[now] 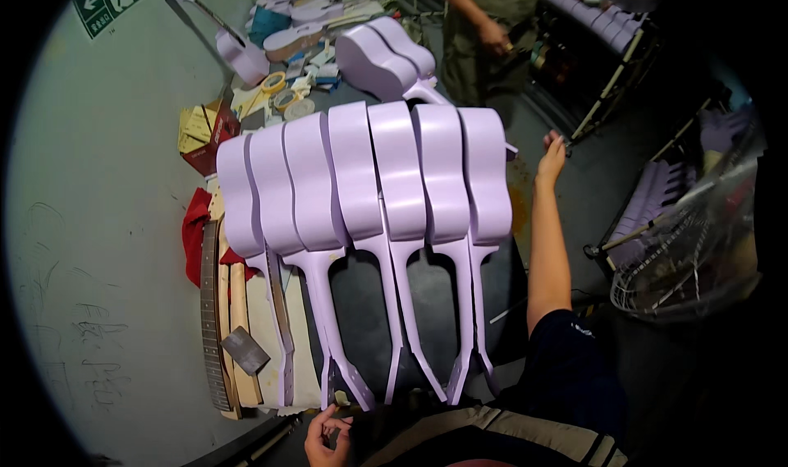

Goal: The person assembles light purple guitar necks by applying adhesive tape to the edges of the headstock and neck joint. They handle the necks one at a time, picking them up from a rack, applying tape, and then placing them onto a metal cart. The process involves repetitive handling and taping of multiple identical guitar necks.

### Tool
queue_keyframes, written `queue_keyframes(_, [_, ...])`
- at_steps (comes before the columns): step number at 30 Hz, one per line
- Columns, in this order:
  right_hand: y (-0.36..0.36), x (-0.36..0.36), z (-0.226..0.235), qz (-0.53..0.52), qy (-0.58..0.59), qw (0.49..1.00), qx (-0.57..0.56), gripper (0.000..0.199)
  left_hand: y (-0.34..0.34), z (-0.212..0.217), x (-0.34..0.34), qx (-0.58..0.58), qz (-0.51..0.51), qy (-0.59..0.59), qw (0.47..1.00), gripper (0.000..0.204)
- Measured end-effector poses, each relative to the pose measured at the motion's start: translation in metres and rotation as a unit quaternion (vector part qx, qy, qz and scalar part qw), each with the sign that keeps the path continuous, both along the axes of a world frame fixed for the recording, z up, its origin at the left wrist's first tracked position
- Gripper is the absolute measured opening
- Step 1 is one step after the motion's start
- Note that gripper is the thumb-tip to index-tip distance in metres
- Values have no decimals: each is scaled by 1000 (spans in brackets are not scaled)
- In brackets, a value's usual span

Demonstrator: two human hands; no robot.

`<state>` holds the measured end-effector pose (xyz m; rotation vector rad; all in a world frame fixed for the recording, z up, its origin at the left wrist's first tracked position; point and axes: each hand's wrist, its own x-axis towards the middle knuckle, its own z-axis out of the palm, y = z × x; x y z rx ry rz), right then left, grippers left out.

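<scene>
On the dark bench, seven lilac guitar bodies [369, 180] lean overlapped, mostly hiding each other. Right hand [552, 153] hovers just beside the outermost, fingers spread, holding nothing. Left hand [326, 438] sits curled near the headstocks; contents hard to tell.

green rectangular exit sign [107, 2], white pictogram, on wall top left | yellow and red cartons [202, 135] at tabletop's left edge
</scene>
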<state>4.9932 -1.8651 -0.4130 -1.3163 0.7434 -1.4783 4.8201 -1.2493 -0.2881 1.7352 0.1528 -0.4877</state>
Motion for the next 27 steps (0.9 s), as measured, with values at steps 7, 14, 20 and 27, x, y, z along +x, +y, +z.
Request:
queue_keyframes(7, [191,-172,8,29,152,986,-64,34,93,-11,-21,-20,-151,-156,976,38])
queue_keyframes(14, [345,-345,26,47,234,971,-31,24,117,-6,-53,-104,-184,-275,938,41])
queue_keyframes(20, [429,-434,53,61,303,951,-20,19,66,17,-93,-174,-349,-270,880,35])
queue_keyframes(27, [510,-564,95,233,94,953,169,21,-25,13,-195,-241,-602,-220,729,22])
